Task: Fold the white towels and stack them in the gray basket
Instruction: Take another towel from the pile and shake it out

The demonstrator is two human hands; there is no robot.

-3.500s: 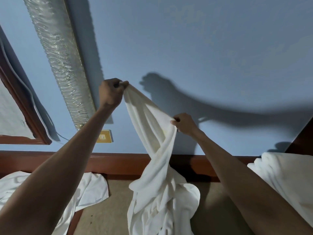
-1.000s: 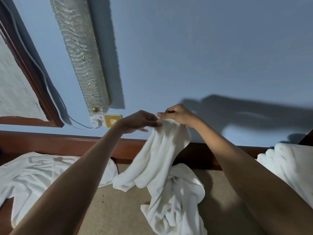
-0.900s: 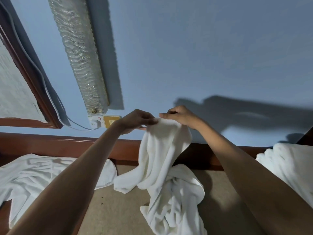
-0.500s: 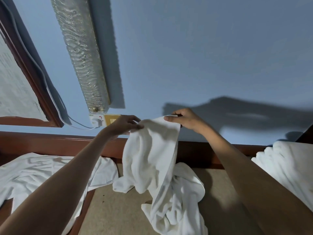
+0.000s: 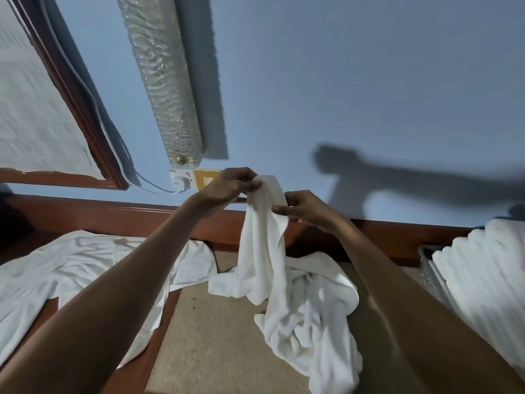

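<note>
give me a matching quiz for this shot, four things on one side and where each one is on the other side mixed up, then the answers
Things
1. held towel
2. folded towels
3. loose white cloth
4. yellow wall plate

Places
A. spread out at far left
B. on the blue wall, just under the long light
C. in the gray basket at right
D. hanging at centre from the left hand and right hand

Pairs: 1-D, 2-C, 3-A, 4-B
</note>
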